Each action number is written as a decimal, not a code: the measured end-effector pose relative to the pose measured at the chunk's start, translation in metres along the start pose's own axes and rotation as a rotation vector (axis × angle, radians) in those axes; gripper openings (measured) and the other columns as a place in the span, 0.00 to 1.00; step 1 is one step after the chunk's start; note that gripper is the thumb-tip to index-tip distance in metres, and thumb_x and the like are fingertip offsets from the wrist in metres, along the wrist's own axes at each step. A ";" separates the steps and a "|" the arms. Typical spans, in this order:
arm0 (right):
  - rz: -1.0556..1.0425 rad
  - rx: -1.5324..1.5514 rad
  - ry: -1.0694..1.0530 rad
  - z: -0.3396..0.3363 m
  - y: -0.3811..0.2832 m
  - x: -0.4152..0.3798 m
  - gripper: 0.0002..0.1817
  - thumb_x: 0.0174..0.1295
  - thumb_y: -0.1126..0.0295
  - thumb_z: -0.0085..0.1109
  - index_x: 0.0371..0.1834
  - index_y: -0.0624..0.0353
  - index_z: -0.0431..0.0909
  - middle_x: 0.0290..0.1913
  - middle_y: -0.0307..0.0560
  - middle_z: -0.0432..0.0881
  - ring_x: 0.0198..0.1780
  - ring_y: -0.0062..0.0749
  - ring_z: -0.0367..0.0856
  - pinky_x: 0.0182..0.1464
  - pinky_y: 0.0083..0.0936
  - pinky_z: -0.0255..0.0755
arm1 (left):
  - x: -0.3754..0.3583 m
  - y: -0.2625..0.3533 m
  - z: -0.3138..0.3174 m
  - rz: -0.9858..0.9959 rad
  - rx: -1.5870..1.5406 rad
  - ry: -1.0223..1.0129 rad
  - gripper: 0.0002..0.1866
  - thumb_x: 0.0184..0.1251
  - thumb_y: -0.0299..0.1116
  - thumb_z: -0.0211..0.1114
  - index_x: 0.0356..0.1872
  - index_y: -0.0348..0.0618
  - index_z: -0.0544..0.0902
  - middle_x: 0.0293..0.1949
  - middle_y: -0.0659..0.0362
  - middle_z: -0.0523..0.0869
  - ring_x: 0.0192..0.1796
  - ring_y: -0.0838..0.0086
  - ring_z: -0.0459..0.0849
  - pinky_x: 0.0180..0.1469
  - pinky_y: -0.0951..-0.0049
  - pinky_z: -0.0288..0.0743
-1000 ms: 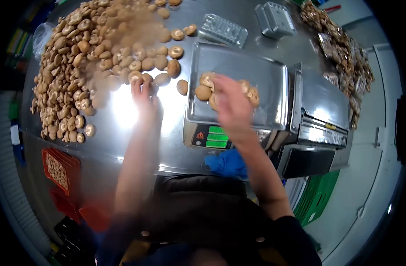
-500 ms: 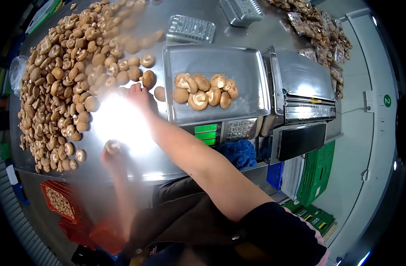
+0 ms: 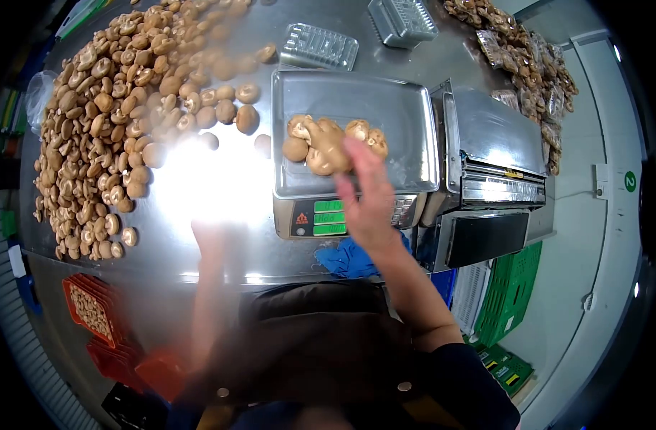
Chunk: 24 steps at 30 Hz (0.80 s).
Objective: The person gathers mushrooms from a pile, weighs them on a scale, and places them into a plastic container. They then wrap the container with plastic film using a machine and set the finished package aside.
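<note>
Blurred mushroom [image 3: 329, 147] is lying over the tray mushrooms [image 3: 295, 149], stem pointing up-left, long axis running diagonally down-right. Right hand [image 3: 371, 208] is hovering at its right side, thumb and fingers standing apart; can't tell if they're touching it. Left hand [image 3: 212, 233] is blurring in glare over the steel table [image 3: 260, 247]; can't tell finger state.

Mushroom group is sitting nearer the tray's [image 3: 399, 107] left rim, leaving more room toward the right and far rims. Sealer [image 3: 496, 132] is standing just beyond the right rim.

Vs. half a second ago: right hand is now working over the tray instead of reaching left of it.
</note>
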State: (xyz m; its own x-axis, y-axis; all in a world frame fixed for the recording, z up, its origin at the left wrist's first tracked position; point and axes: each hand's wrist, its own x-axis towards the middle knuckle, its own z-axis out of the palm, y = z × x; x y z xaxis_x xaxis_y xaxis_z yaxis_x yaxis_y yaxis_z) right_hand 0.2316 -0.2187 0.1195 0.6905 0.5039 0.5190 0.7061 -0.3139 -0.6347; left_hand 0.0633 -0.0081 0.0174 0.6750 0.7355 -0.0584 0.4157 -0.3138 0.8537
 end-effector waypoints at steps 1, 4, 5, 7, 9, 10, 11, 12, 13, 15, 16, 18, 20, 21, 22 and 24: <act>-0.030 -0.086 -0.019 -0.002 0.014 0.003 0.26 0.60 0.75 0.61 0.64 0.60 0.70 0.62 0.52 0.74 0.64 0.48 0.72 0.64 0.37 0.68 | 0.001 -0.025 0.007 0.196 0.206 0.065 0.24 0.60 0.24 0.64 0.59 0.37 0.73 0.57 0.48 0.76 0.57 0.59 0.78 0.54 0.68 0.76; -0.097 -0.263 -0.109 -0.002 0.041 0.000 0.27 0.59 0.72 0.61 0.64 0.60 0.70 0.64 0.51 0.72 0.67 0.46 0.68 0.67 0.38 0.65 | -0.006 -0.017 0.007 0.209 0.487 -0.054 0.26 0.59 0.24 0.64 0.60 0.36 0.73 0.65 0.44 0.69 0.66 0.51 0.69 0.64 0.60 0.70; -0.105 -0.269 -0.169 -0.002 0.045 -0.002 0.26 0.60 0.72 0.61 0.63 0.60 0.71 0.65 0.51 0.71 0.68 0.45 0.67 0.67 0.38 0.64 | -0.007 -0.011 0.007 0.109 0.341 -0.029 0.25 0.59 0.25 0.64 0.60 0.36 0.73 0.64 0.44 0.70 0.66 0.52 0.69 0.64 0.60 0.69; -0.121 -0.269 -0.212 -0.007 0.046 -0.003 0.25 0.61 0.71 0.59 0.63 0.60 0.71 0.65 0.51 0.71 0.68 0.45 0.67 0.68 0.39 0.63 | -0.011 0.018 0.008 -0.025 0.126 0.016 0.25 0.60 0.26 0.64 0.59 0.35 0.73 0.63 0.44 0.72 0.64 0.54 0.71 0.64 0.60 0.69; -0.135 -0.260 -0.168 -0.018 0.044 0.004 0.24 0.62 0.69 0.58 0.62 0.61 0.71 0.65 0.51 0.71 0.68 0.46 0.66 0.68 0.40 0.62 | -0.011 0.058 0.004 -0.013 0.068 0.064 0.24 0.61 0.27 0.63 0.59 0.34 0.74 0.61 0.45 0.75 0.63 0.56 0.74 0.64 0.60 0.69; -0.052 -0.220 -0.123 -0.026 0.041 0.007 0.24 0.63 0.68 0.57 0.62 0.61 0.71 0.65 0.52 0.71 0.68 0.47 0.67 0.68 0.40 0.62 | -0.005 0.051 0.003 0.103 0.067 0.089 0.23 0.61 0.27 0.63 0.58 0.34 0.75 0.58 0.47 0.77 0.60 0.60 0.76 0.62 0.62 0.70; 0.031 -0.181 -0.081 -0.036 0.039 0.009 0.24 0.64 0.66 0.57 0.63 0.61 0.70 0.64 0.53 0.71 0.67 0.47 0.67 0.68 0.41 0.62 | 0.001 0.044 0.002 0.219 0.069 0.113 0.22 0.62 0.27 0.63 0.58 0.34 0.75 0.55 0.49 0.80 0.56 0.64 0.79 0.60 0.64 0.72; 0.113 -0.142 -0.037 -0.045 0.040 0.009 0.24 0.65 0.65 0.56 0.63 0.62 0.70 0.64 0.54 0.71 0.67 0.48 0.68 0.68 0.41 0.63 | 0.007 0.048 0.004 0.210 -0.004 0.073 0.22 0.62 0.27 0.62 0.58 0.34 0.75 0.54 0.50 0.81 0.55 0.65 0.80 0.57 0.65 0.73; 0.177 -0.108 0.019 -0.052 0.048 0.007 0.26 0.66 0.61 0.56 0.63 0.63 0.69 0.63 0.55 0.71 0.65 0.47 0.69 0.66 0.40 0.64 | 0.014 0.055 0.008 0.202 -0.078 0.033 0.22 0.62 0.27 0.62 0.58 0.34 0.75 0.54 0.50 0.81 0.53 0.67 0.80 0.55 0.67 0.74; 0.376 0.015 0.072 -0.062 0.069 0.000 0.30 0.67 0.55 0.57 0.64 0.65 0.67 0.63 0.58 0.71 0.63 0.46 0.72 0.63 0.37 0.67 | 0.026 0.079 0.018 0.185 -0.151 -0.062 0.22 0.62 0.27 0.62 0.59 0.35 0.75 0.52 0.52 0.83 0.49 0.70 0.81 0.50 0.70 0.76; 0.513 0.104 0.072 -0.066 0.078 -0.006 0.32 0.67 0.53 0.57 0.65 0.67 0.66 0.63 0.60 0.71 0.61 0.45 0.74 0.62 0.36 0.68 | 0.031 0.094 0.027 0.180 -0.151 -0.120 0.22 0.62 0.26 0.62 0.59 0.35 0.75 0.50 0.53 0.83 0.46 0.72 0.82 0.47 0.72 0.77; 0.648 0.094 -0.009 -0.068 0.084 -0.008 0.42 0.64 0.45 0.58 0.69 0.69 0.60 0.63 0.63 0.70 0.59 0.45 0.75 0.61 0.36 0.69 | 0.042 0.109 0.045 0.160 -0.170 -0.192 0.25 0.57 0.26 0.62 0.59 0.36 0.74 0.45 0.54 0.85 0.38 0.73 0.84 0.40 0.71 0.79; 0.753 0.019 -0.097 -0.059 0.083 -0.004 0.48 0.61 0.39 0.57 0.71 0.69 0.57 0.63 0.65 0.69 0.59 0.47 0.75 0.61 0.37 0.69 | 0.048 0.120 0.059 0.136 0.010 -0.261 0.25 0.55 0.26 0.63 0.58 0.34 0.74 0.44 0.50 0.85 0.35 0.70 0.85 0.40 0.70 0.79; 0.798 0.023 -0.181 -0.053 0.079 0.003 0.55 0.57 0.32 0.55 0.73 0.70 0.52 0.66 0.69 0.65 0.63 0.50 0.72 0.64 0.40 0.66 | 0.052 0.115 0.067 0.133 0.101 -0.279 0.26 0.54 0.25 0.63 0.57 0.34 0.75 0.46 0.46 0.85 0.39 0.63 0.86 0.45 0.67 0.80; 0.805 -0.055 -0.251 -0.045 0.076 0.012 0.57 0.55 0.31 0.56 0.74 0.68 0.50 0.70 0.68 0.61 0.68 0.52 0.66 0.68 0.43 0.62 | 0.055 0.106 0.077 0.170 0.130 -0.255 0.27 0.52 0.25 0.65 0.57 0.34 0.75 0.49 0.45 0.84 0.45 0.57 0.85 0.50 0.64 0.79; 0.808 -0.204 -0.423 -0.032 0.066 0.027 0.58 0.52 0.33 0.61 0.74 0.65 0.50 0.71 0.62 0.60 0.71 0.54 0.60 0.70 0.46 0.59 | 0.057 0.095 0.086 0.314 0.217 -0.190 0.27 0.53 0.21 0.63 0.59 0.30 0.74 0.43 0.48 0.86 0.33 0.70 0.85 0.40 0.72 0.79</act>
State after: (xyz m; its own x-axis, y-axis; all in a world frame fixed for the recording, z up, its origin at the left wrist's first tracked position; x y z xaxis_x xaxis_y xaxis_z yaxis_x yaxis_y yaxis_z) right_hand 0.3018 -0.2516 0.1105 0.8977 0.3098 -0.3132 0.0785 -0.8121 -0.5782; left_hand 0.1937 -0.0479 0.0504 0.8810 0.4671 0.0754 0.2771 -0.6385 0.7180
